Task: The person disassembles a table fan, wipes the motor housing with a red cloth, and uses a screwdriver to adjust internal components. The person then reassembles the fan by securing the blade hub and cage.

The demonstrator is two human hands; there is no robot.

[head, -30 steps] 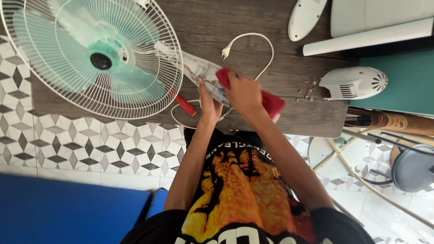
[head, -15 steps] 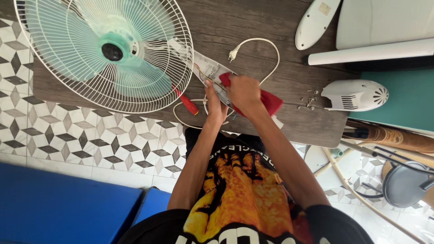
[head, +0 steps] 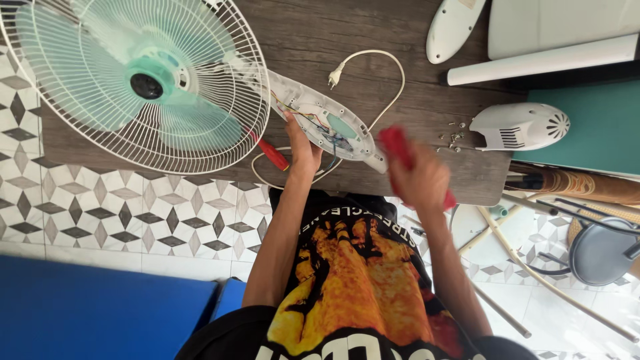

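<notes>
A dark wooden table [head: 373, 40] fills the top of the view, and on its left end lies a big pedestal fan head [head: 137, 83], its white wire cage over pale green blades, hanging partly past the table edge above the patterned tile floor [head: 100, 207]. Just to the right of the cage rests the fan's white control housing [head: 327, 123], opened up so the coloured wires inside show. A white power cord [head: 387, 73] loops from it across the wood, its plug lying free near the middle of the table. Further right sits a white motor cover [head: 520, 125] with vent slots, and between it and the housing a scatter of small screws [head: 453, 137].

The person's left hand [head: 303, 148] presses down on the near edge of the open housing, fingers spread flat rather than gripping. Just beside that hand a red-handled screwdriver [head: 272, 153] lies on the table, its tip under the cage rim. The right hand [head: 420, 180] is lifted off the table to the right of the housing, fingers wrapped tight around a red tool handle [head: 399, 143], blurred.
</notes>
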